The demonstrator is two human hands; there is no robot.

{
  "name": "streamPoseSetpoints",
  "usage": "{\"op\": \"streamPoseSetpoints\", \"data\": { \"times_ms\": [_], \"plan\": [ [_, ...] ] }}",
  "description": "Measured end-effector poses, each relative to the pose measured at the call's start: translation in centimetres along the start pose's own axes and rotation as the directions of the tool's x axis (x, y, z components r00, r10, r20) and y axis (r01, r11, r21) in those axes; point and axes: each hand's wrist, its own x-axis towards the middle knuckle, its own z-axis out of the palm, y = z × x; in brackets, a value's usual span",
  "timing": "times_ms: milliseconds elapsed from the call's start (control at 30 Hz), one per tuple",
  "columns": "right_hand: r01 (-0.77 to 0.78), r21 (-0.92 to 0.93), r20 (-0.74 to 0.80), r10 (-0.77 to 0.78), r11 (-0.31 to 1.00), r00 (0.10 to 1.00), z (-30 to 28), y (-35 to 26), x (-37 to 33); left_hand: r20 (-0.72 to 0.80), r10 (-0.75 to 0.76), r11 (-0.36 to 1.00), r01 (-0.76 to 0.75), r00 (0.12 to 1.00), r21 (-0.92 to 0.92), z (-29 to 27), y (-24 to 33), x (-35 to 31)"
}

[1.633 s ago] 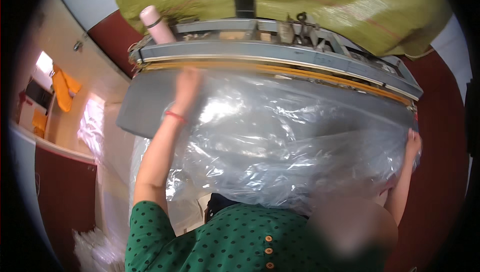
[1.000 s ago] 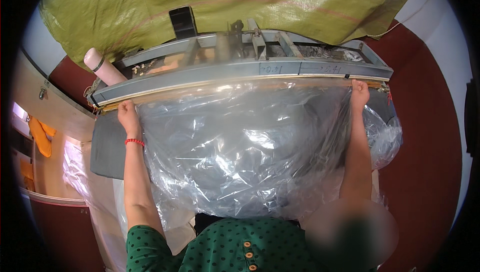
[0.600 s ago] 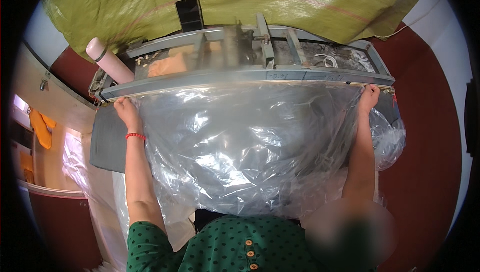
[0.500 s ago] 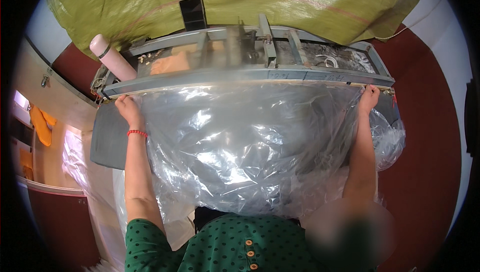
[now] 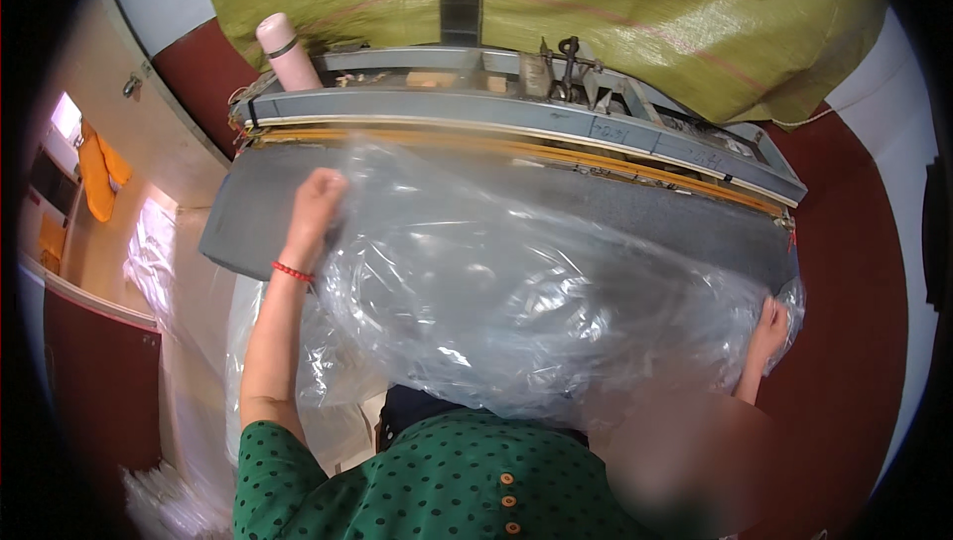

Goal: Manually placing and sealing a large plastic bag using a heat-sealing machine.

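Observation:
A wide sheet of clear plastic film [image 5: 536, 292], perhaps a large bag, is stretched between my hands. My left hand [image 5: 320, 204] is closed on its left upper corner, just below the grey metal bar [image 5: 397, 106]. Lower and farther right, my right hand [image 5: 768, 330] pinches the other end of the film's upper edge. That edge slopes down to the right, apart from the bar. Beneath it shows the dark grey board [image 5: 253, 198]. A long orange-yellow strip [image 5: 427, 140] runs along the foot of the bar.
On the metal frame, a pink flask [image 5: 288, 56] stands at the left, with a dark phone [image 5: 461, 19] behind and a clamp-like metal fitting [image 5: 568, 71] at mid-right. A yellow-green woven sheet [image 5: 635, 4] hangs behind. At far left is an open cupboard door [image 5: 124, 73].
Both hands have pulled the film's edge off the bar toward me, the right hand farther down. The orange-yellow strip and much of the board are now uncovered. The view has shifted.

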Motion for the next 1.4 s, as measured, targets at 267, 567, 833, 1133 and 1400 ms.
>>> {"op": "streamPoseSetpoints", "data": {
  "times_ms": [267, 567, 833, 1133, 1400],
  "plan": [
    [0.177, 0.134, -0.114, -0.163, 0.975, 0.98, 0.9, -8.6, -0.3, 0.264, 0.055, 0.868, 0.084, 0.963, -0.489, 5.2, 6.0, -8.5],
    [0.307, 0.854, 0.311, -0.885, 0.42, 0.346, 11.5, -39.9, -10.6, 0.314, 0.18, 0.633, 0.135, 0.932, -0.762, 8.4, 7.3, -14.5],
    [-0.196, 0.855, 0.518, -0.818, 0.481, 0.251, 12.4, -42.1, -13.3, -0.184, 0.674, 0.697, -0.533, 0.715, 0.479, 3.2, 6.3, -14.6],
    [0.009, 0.877, 0.142, -0.277, 0.48, 0.95, 10.7, -32.1, 0.0, 0.859, -0.217, 0.959, -0.061, 0.463, 0.275, -5.1, -7.4, -20.0],
    [0.239, 0.327, -0.143, -0.202, 0.914, 0.969, 12.4, -6.9, 8.9, -0.455, 0.126, 0.683, 0.256, 0.881, 0.684, -27.3, -2.0, -9.9]
  ]
}}
